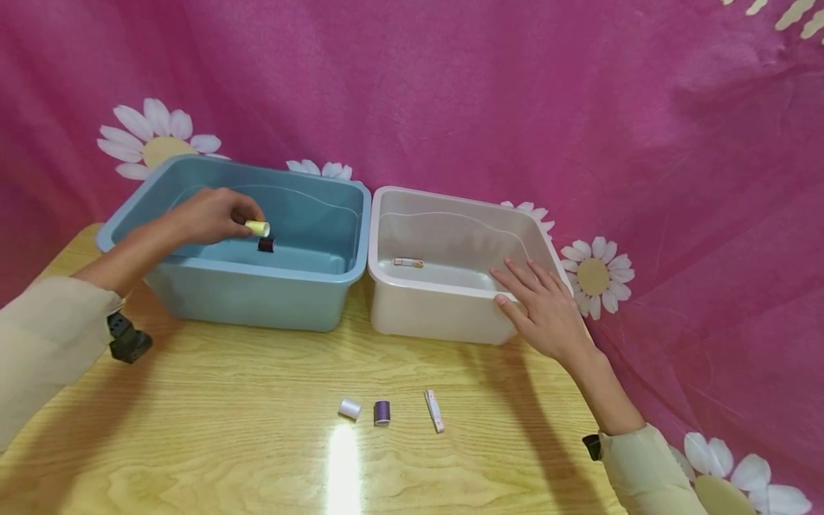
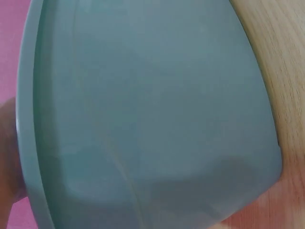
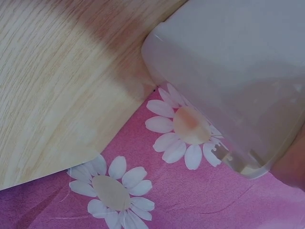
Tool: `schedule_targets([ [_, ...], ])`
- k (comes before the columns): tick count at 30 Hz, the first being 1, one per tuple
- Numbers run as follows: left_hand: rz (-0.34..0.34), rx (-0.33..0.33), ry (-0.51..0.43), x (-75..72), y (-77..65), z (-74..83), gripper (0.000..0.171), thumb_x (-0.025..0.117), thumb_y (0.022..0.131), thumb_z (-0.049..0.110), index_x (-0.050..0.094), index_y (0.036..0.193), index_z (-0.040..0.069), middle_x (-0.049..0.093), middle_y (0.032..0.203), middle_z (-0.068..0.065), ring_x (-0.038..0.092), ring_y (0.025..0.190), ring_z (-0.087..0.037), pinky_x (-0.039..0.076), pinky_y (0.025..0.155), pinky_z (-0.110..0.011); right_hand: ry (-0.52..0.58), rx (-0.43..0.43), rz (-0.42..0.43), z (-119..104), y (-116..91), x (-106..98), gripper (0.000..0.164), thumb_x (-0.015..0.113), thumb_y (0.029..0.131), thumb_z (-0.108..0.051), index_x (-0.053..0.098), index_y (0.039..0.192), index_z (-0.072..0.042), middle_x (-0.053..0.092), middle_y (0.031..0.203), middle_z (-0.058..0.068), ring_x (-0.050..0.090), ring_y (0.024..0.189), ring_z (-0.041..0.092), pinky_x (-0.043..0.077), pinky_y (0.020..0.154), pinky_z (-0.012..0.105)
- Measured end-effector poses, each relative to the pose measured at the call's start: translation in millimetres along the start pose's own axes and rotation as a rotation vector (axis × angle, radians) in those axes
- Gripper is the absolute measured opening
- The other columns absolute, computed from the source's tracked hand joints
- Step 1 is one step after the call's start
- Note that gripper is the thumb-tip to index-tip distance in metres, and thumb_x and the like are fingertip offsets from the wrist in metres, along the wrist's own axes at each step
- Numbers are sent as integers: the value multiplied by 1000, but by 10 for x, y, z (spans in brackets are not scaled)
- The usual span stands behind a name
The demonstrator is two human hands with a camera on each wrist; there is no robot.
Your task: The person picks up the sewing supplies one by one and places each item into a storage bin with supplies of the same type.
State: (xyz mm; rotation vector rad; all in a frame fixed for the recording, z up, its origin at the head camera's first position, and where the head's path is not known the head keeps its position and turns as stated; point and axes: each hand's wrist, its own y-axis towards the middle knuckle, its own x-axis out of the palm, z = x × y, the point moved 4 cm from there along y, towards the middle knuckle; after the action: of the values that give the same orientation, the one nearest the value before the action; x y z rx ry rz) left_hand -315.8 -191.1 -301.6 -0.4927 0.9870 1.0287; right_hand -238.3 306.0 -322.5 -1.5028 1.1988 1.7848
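One yellow spool (image 1: 258, 228): left hand (image 1: 219, 216) pinches it over blue bin (image 1: 257, 299), right hand (image 1: 546, 315) is spread. Better lower before releasing.

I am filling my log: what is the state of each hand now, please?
Left hand: closed, holding the yellow spool.
Right hand: open, holding nothing, at the pale bin.

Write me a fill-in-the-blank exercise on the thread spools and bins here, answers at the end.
1. The left grip holds a ____ thread spool.
2. The dark thread spool lies inside the ____ bin.
3. On the wooden table, the purple thread spool sits between the ____ spool and a slim white strip.
4. The ____ grip rests at the pale bin.

Missing words: yellow; blue; white; right.
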Motion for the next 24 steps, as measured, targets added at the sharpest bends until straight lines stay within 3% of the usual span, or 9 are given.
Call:
schedule_targets([
  [6,-31,-13,3,15,70,-84,18,69,90,-1,70,108,-5,70,101,-19,64,92,-35,53,77,-48,4,-6,10,5,-2,4,50,47,104,-45,49,149,-25,41,155,7,29,143,40,22,111,62],
  [16,-95,-90,-7,22,139,-275,19,67,91,-3,68,110,-5,67,109,-25,59,100,-39,50,86,-55,12,-1,2,10,12,4,51,47,103,-45,48,150,-25,41,155,6,28,145,37,22,111,63],
  [24,-153,-116,-1,40,147,-310,17,67,91,-2,68,107,-5,68,106,-24,60,97,-36,50,83,-53,12,0,3,7,-1,0,51,48,103,-45,49,149,-25,41,155,5,28,144,38,22,111,63],
])
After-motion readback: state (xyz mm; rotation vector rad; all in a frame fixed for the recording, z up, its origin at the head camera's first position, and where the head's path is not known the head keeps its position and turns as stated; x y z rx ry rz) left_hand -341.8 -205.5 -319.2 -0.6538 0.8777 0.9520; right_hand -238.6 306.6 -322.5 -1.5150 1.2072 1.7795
